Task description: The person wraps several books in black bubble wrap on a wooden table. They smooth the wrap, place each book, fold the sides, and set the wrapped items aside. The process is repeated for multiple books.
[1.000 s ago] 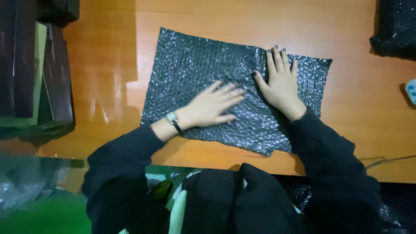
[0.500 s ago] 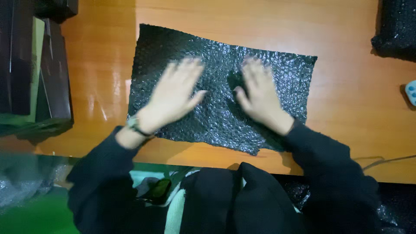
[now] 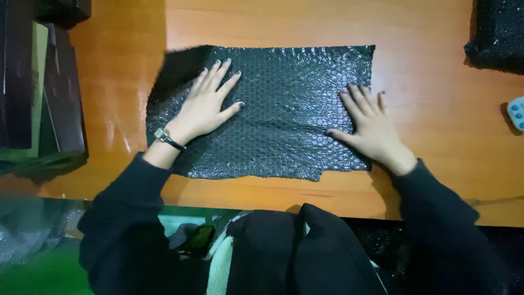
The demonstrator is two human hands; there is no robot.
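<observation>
- Black bubble wrap sheet (image 3: 278, 109) lies spread flat on the orange wooden table (image 3: 426, 71), filling the middle of the frame; its lower edge is ragged and its upper left corner looks blurred.
- Your left hand (image 3: 206, 106) rests palm down on the left part of the sheet, fingers spread and pointing toward the upper right. It grips nothing; it only presses on the plastic.
- A dark wristwatch (image 3: 166, 138) sits on that wrist, just above the black sleeve (image 3: 128, 218).
- Your right hand (image 3: 371, 127) lies flat on the right part of the sheet, close to its right edge, fingers straight and pointing up the frame. It too is released, pressing rather than grasping.
- Both hands are well apart, with a wide stretch of bare sheet between them.
- At the left edge of the frame you have a stack of dark flat boxes (image 3: 52, 87), standing on the table beside the sheet without touching it; you cannot tell what is inside them.
- In the upper right corner sits a black bubble-wrapped bundle (image 3: 498, 33), cut off by the frame, its contents hidden.
- A small light blue object (image 3: 516, 113) peeks in at the right edge, too little of it showing to tell what it is.
</observation>
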